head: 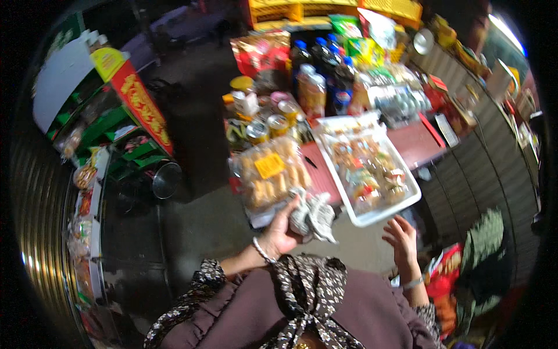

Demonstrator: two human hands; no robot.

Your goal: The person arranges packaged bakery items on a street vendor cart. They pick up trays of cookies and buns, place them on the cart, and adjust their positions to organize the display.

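My left hand [281, 237] grips a crumpled light-grey cloth [311, 218] close to the counter's front edge. Just beyond that hand lies a clear plastic pack of pale baked sticks [270, 174] with an orange label. My right hand [403, 240] is empty, its fingers apart, below the near right corner of a white tray [416, 198]. Wrapped snacks [370, 172] fill the tray, which rests on the pinkish-red counter [322, 168] and juts past its front edge. A small black object [311, 162] lies between the pack and the tray.
Cans [257, 131], dark soda bottles with blue caps [342, 78] and an egg carton [399, 102] crowd the counter's back, below yellow crates [301, 13]. A red-and-green display rack [139, 109] stands left, and bagged goods [83, 235] line the far left. A red bag [444, 270] is at lower right.
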